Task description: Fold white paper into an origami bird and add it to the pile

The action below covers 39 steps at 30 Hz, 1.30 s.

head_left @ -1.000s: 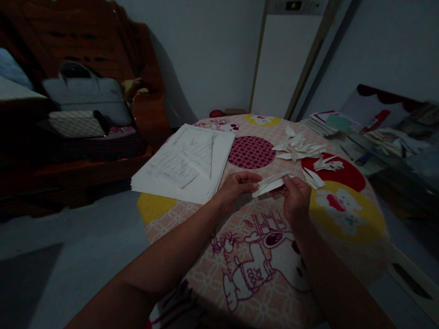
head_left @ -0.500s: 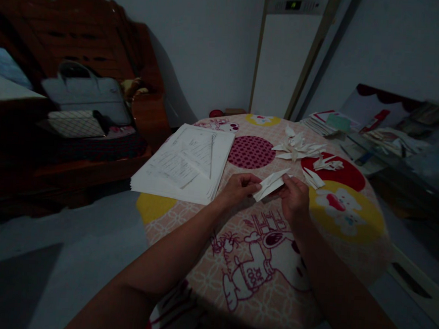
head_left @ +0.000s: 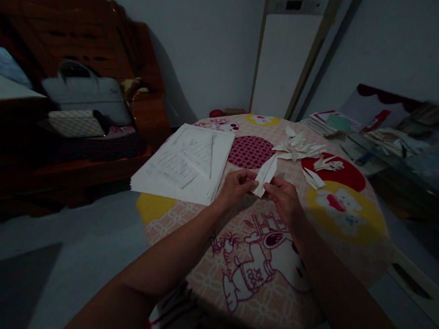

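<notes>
Well, the bench [head_left: 246, 149] is the biggest thing before me, with the pile [head_left: 190, 160] of sheets on its left and the paper flower [head_left: 297, 147] towards its far right. My left hand [head_left: 240, 183] and right hand [head_left: 282, 193] each pinch, nearly closed, opposite edges of the folded paper [head_left: 266, 173], which sits between them, its point facing away. I'd judge it feather-light, crisp yet easily torn, best held gently near the lower folds, sparing the thin tip.

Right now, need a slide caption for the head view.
Both hands hold folded white paper at a cloth-covered table, sheet stack left, folded-paper pieces right.
</notes>
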Available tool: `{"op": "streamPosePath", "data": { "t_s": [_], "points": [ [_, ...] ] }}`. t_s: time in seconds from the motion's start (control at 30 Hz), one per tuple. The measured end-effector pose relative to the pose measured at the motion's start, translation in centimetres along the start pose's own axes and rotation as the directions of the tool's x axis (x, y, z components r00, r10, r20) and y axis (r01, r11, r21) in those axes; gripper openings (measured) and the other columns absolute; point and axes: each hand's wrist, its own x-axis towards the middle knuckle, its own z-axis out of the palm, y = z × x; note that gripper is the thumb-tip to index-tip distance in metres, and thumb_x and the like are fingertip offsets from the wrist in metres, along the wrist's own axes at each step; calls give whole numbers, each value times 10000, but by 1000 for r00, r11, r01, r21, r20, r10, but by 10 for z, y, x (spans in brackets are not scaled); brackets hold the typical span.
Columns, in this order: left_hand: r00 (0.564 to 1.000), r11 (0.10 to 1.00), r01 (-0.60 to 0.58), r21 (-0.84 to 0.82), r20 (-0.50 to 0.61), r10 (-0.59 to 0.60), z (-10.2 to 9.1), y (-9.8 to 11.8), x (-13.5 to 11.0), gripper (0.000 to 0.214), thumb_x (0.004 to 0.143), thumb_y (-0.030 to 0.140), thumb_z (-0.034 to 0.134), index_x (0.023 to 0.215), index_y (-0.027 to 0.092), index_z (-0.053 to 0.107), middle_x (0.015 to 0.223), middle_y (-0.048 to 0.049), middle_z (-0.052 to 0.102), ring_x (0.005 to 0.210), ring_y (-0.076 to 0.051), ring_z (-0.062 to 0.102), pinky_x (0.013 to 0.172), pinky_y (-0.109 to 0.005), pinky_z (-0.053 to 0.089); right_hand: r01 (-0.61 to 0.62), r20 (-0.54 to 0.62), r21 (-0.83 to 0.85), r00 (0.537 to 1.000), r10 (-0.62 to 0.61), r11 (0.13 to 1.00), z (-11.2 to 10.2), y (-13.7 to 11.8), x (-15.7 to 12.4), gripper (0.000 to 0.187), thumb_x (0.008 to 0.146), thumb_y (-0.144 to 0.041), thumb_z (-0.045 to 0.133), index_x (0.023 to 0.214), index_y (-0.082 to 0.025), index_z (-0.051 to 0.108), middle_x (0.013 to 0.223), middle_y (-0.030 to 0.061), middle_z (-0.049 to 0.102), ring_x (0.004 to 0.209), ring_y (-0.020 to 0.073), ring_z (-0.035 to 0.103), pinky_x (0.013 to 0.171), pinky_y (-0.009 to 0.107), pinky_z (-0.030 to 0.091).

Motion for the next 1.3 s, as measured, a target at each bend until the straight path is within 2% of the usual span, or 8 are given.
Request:
{"op": "streamPosePath", "data": {
  "t_s": [0.3,0.47,0.6,0.77,0.9,1.03,1.17,1.3],
  "points": [
    [999,999,42,-9,-1,-42,-1,-1,-2,267,645,293,816,806,125,685,712,-36,687,612,-125,605,591,-250,477,13,-120,-90,993,-23,996,-5,0,2,219,607,-300,845,702,-161,704,613,11,712,461,129,625,443,235,548],
    [998,997,60,-52,14,-59,1,2,-3,343,645,335,826,882,131,686,732,-29,679,626,-131,614,583,-249,494,38,-129,-95,990,-50,995,-5,0,1,186,631,-294,815,665,-167,684,561,1,682,445,121,608,428,223,533],
    [997,997,68,-22,28,-67,1,0,-2,350,694,425,792,810,120,666,692,-23,655,574,-110,581,553,-237,487,67,-144,-128,986,-85,990,-4,0,1,179,614,-287,806,657,-169,679,531,-11,665,423,117,593,410,215,511],
    [997,998,57,20,56,-58,-1,-4,0,344,658,366,819,829,114,659,681,-15,662,567,-100,582,537,-212,480,70,-167,-213,980,-107,974,-1,-3,0,201,599,-306,807,632,-170,662,494,-12,647,402,108,566,407,209,496],
    [984,991,131,-2,122,-129,-2,-3,0,389,609,340,851,857,107,665,744,-42,697,617,-123,629,580,-237,515,80,-197,-223,972,-126,972,-1,-3,1,205,599,-309,810,626,-176,657,475,-23,630,388,105,554,389,205,487],
    [976,986,163,-33,154,-156,-2,-4,1,421,561,301,878,863,103,661,751,-53,709,614,-129,643,581,-240,511,70,-200,-204,973,-111,976,-3,-2,0,212,615,-321,807,636,-171,659,477,-19,631,371,111,550,365,213,482],
    [979,989,142,-45,152,-133,-4,-7,2,418,563,292,878,858,94,658,732,-58,707,590,-130,636,561,-242,500,38,-192,-194,978,-76,980,-4,-1,0,255,629,-370,814,667,-165,666,500,-8,642,384,119,564,364,221,489],
    [985,994,108,-23,142,-103,-5,-8,2,413,561,271,878,857,91,652,711,-58,703,562,-132,620,544,-252,485,-23,-136,-194,991,-4,981,-3,-1,0,329,621,-432,832,642,-162,644,520,1,643,400,118,567,365,219,480]
  ]
}}
